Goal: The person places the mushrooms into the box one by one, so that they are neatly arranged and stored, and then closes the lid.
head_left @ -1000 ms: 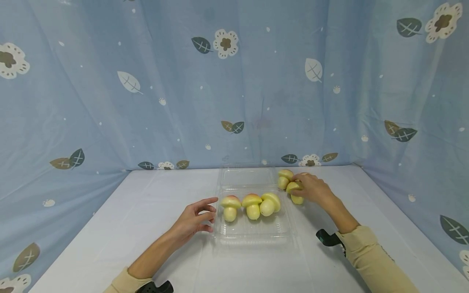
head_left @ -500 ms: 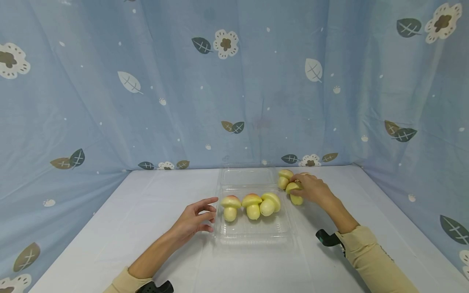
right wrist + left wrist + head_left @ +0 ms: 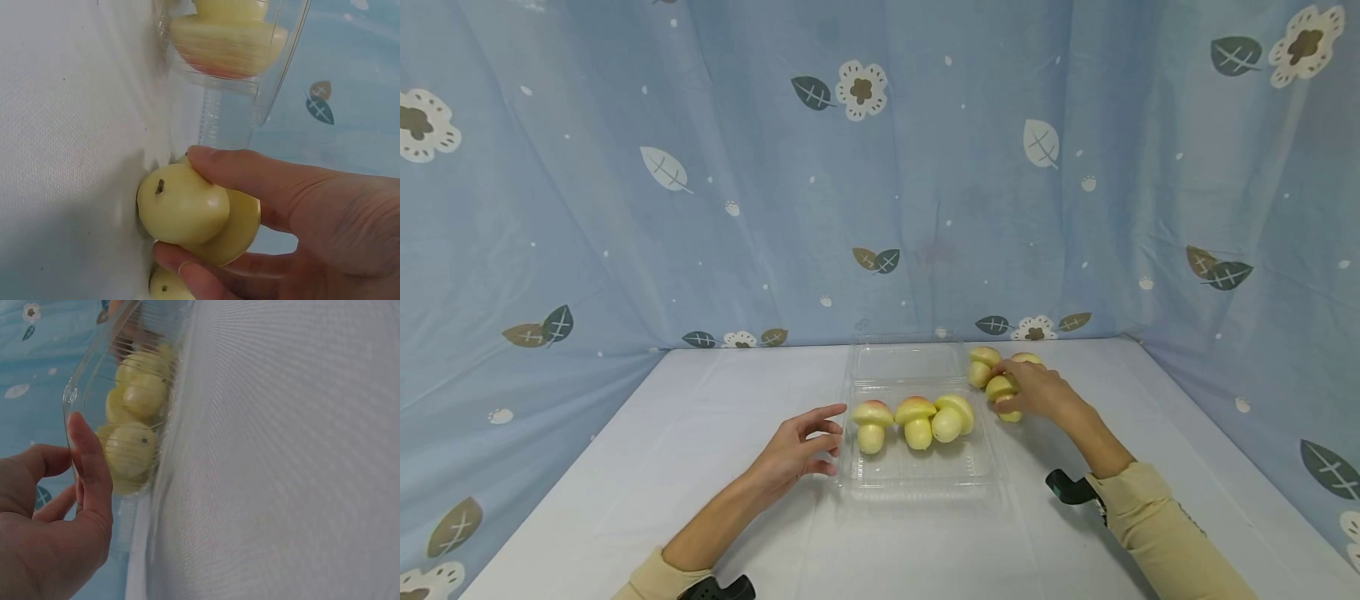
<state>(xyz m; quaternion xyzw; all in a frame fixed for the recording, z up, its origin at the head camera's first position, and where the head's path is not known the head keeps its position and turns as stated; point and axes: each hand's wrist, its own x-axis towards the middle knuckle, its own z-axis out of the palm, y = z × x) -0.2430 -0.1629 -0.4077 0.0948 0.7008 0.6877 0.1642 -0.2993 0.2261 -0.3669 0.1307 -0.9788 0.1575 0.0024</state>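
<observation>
In the head view, my left hand (image 3: 797,450) is at the left edge of a clear plastic box (image 3: 917,471). The left wrist view shows its thumb and fingers on either side of the rim (image 3: 70,394), pinching it. Several yellow mushrooms with blushed caps sit in a row in the box: a left one (image 3: 871,437), a middle one (image 3: 917,433) and a tilted right one (image 3: 947,425). To the right of the box, my right hand (image 3: 1037,390) grips another mushroom (image 3: 184,203) between thumb and fingers, low over the table.
Behind the gripped mushroom, two more stand on the white table (image 3: 715,417): one by the lid (image 3: 981,367) and one (image 3: 1026,358) partly hidden by the right hand. The box's lid (image 3: 910,362) lies open toward the back. A blue patterned curtain (image 3: 925,167) rises behind the table.
The right hand's fingers have shifted slightly on the gripped mushroom, which has turned a little. More of the mushroom behind that hand shows. The left hand and box have not moved.
</observation>
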